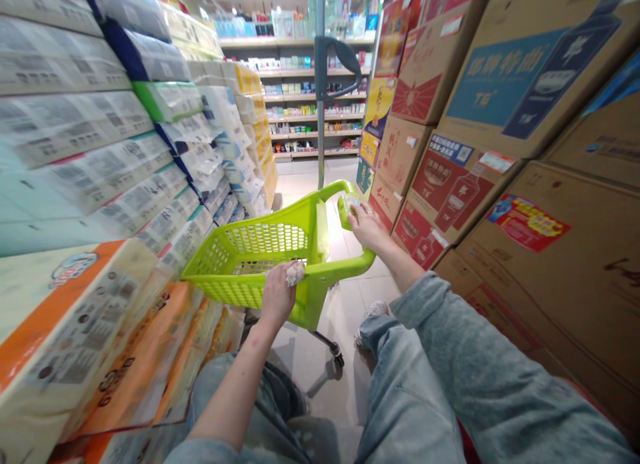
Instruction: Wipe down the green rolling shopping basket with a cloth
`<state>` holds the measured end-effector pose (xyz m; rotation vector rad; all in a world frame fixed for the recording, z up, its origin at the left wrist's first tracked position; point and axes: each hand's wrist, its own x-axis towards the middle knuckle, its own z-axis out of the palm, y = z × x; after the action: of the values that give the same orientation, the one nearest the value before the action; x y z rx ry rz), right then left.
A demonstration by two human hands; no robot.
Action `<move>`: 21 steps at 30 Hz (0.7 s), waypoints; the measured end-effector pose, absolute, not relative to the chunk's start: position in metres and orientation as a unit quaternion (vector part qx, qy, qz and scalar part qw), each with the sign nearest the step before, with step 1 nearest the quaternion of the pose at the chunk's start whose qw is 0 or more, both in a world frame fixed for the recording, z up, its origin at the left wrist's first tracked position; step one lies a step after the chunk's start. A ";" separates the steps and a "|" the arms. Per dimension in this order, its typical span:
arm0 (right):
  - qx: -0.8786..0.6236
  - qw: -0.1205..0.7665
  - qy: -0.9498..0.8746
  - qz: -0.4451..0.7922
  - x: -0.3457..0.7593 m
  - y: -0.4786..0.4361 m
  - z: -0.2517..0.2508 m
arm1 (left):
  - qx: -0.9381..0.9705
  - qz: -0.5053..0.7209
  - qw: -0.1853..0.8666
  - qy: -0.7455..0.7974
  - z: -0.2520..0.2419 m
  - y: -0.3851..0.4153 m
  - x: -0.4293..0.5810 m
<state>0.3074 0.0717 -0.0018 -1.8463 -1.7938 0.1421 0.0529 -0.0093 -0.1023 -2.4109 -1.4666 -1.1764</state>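
A lime-green shopping cart [260,241] with a perforated basket stands in the aisle before me. My left hand [278,296] is closed at the near rim of the basket, with a crumpled white tissue [295,273] at its fingers, pressed against the rim. Reaching in from the right, my right hand [369,225] has its fingers closed on the handle block [345,212], a green piece with a pale label on the cart's handlebar [345,269]. The fingers' undersides are hidden on both hands.
Stacked tissue packs [90,121] line the left side, close to the basket. Cardboard cartons [495,71] rise on the right. A grey pole with a hooked grip [320,71] stands up beyond the handle. Stocked shelves [295,77] close off the far end. A caster [339,359] rests on the tiles.
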 end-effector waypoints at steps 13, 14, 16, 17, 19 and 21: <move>-0.681 0.298 -0.667 0.050 0.307 0.068 -0.005 | -0.795 -0.335 0.049 -0.504 -0.116 0.004 0.013; -0.682 0.296 -0.667 0.050 0.307 0.067 -0.004 | -0.792 -0.330 0.050 -0.511 -0.118 0.005 0.007; -0.683 0.292 -0.667 0.051 0.306 0.065 -0.003 | -0.789 -0.319 0.049 -0.523 -0.119 0.005 0.001; -0.683 0.291 -0.668 0.053 0.306 0.064 -0.002 | -0.789 -0.312 0.050 -0.527 -0.118 0.005 0.000; -0.684 0.287 -0.669 0.056 0.305 0.062 -0.001 | -0.795 -0.301 0.051 -0.523 -0.112 0.004 0.006; -0.683 0.286 -0.670 0.055 0.305 0.061 0.000 | -0.812 -0.296 0.049 -0.501 -0.105 0.001 0.019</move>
<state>0.3051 0.0612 -0.0004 -1.8246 -1.7919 0.1480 0.0187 0.0012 -0.1046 -2.4741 -1.5268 -0.9019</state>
